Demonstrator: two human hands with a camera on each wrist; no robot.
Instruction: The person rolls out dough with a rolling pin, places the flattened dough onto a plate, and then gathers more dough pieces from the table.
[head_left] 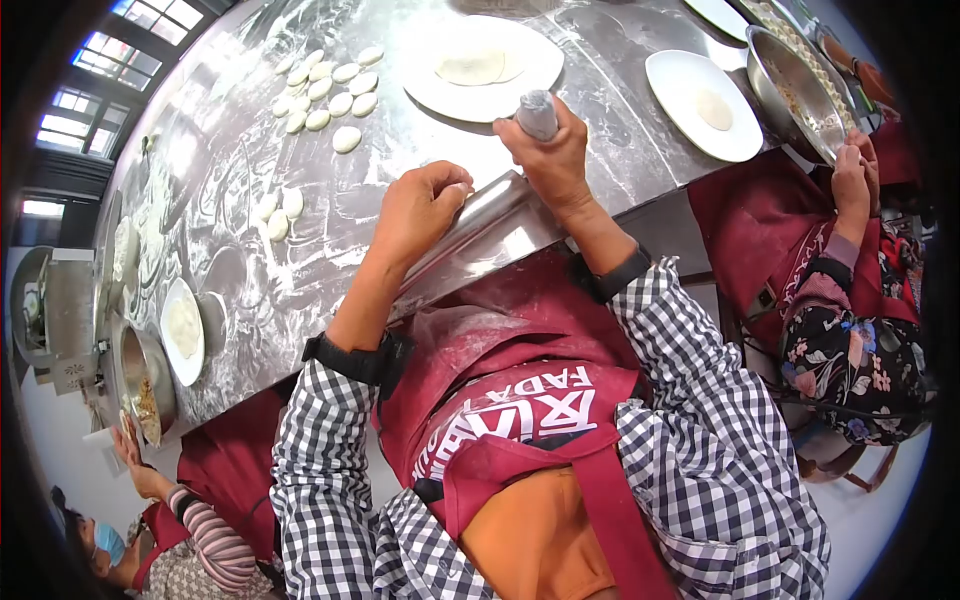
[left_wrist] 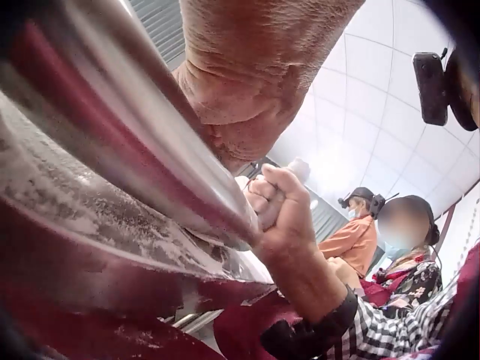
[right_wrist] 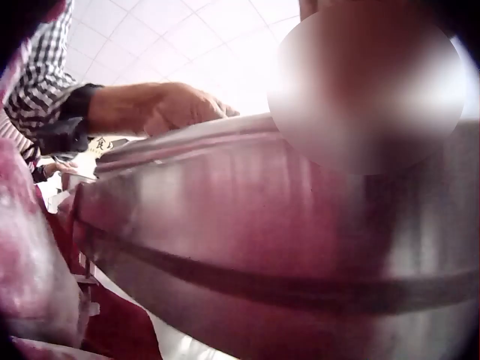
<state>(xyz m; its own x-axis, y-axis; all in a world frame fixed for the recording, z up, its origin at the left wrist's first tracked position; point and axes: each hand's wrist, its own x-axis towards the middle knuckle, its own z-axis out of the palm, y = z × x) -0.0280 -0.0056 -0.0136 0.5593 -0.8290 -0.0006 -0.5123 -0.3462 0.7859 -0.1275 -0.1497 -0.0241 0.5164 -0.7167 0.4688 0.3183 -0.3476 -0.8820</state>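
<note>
My right hand grips a thick rod with a rounded pale grey end pointing up, close to the metal table's front edge. In the left wrist view the right fist wraps round this rod, its whitish end sticking out. The left hand is at the table edge with its fingers bent down toward the metal top. What lies under its fingertips is hidden, so I cannot tell whether it pinches anything. Just beyond the hands, a white oval plate holds thin round dough wrappers.
Flattened dough pieces lie on the floured steel table, with several more nearer the left hand. A plate with one wrapper and a filling bowl stand right. Another plate stands left. People work on both sides.
</note>
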